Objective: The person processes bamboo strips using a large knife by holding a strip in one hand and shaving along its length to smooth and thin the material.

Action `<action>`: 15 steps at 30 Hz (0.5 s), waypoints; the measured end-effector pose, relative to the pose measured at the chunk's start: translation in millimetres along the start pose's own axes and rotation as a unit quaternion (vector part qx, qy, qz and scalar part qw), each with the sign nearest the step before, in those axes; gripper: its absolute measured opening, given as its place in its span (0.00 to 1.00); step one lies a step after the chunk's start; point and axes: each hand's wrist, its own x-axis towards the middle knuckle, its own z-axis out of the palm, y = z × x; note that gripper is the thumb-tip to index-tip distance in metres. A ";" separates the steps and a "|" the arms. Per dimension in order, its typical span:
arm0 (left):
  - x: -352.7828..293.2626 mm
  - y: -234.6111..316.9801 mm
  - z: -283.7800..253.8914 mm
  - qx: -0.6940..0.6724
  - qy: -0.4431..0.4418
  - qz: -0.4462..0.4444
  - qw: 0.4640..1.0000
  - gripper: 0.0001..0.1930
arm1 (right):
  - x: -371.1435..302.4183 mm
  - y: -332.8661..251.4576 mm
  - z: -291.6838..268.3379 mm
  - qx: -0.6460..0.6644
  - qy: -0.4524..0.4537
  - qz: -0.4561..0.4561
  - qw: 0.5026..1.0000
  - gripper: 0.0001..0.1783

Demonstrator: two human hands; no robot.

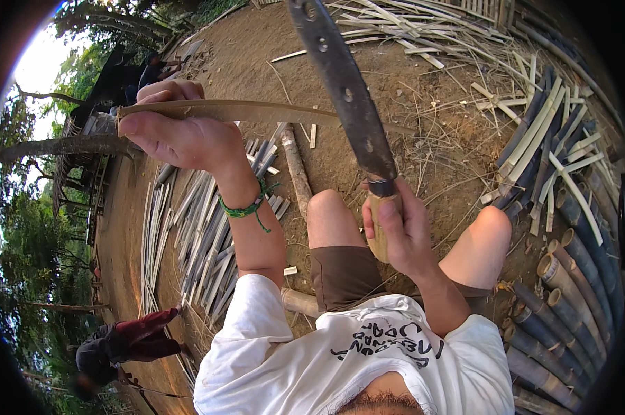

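My left hand (188, 135), raised at the upper left, is closed round one end of a long, thin bamboo strip (257, 111). The strip runs to the right and passes behind the blade; whether the two touch I cannot tell. A green woven bracelet (243, 209) circles my left wrist. In front of my knees, my right hand (408, 232) grips the wooden handle of a large knife (350, 97). Its broad dark blade, pierced with several holes, points up and slightly left.
Split bamboo strips (212, 238) lie heaped on the ground at left, with more strips (402, 24) at the far side. Bamboo poles (558, 304) are stacked at lower right. A thin log (296, 162) lies before my knees. A person (129, 342) stands at lower left; another person (153, 69) is far off.
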 end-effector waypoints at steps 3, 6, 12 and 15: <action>-5.1 10.8 14.1 -0.092 0.010 -0.042 0.995 0.31 | 0.0 -1.6 11.3 -0.023 0.007 -0.031 0.999 0.22; -3.9 8.8 15.0 -0.238 -0.002 -0.075 0.968 0.35 | -3.5 -2.4 17.3 -0.018 0.021 -0.046 0.999 0.23; 1.0 2.8 11.8 -0.347 -0.100 -0.116 0.925 0.38 | -7.9 0.8 16.6 -0.035 -0.011 -0.040 0.999 0.22; -1.6 -0.6 14.5 -0.418 -0.097 -0.118 0.895 0.38 | -10.5 4.3 14.5 -0.048 -0.034 -0.025 0.998 0.21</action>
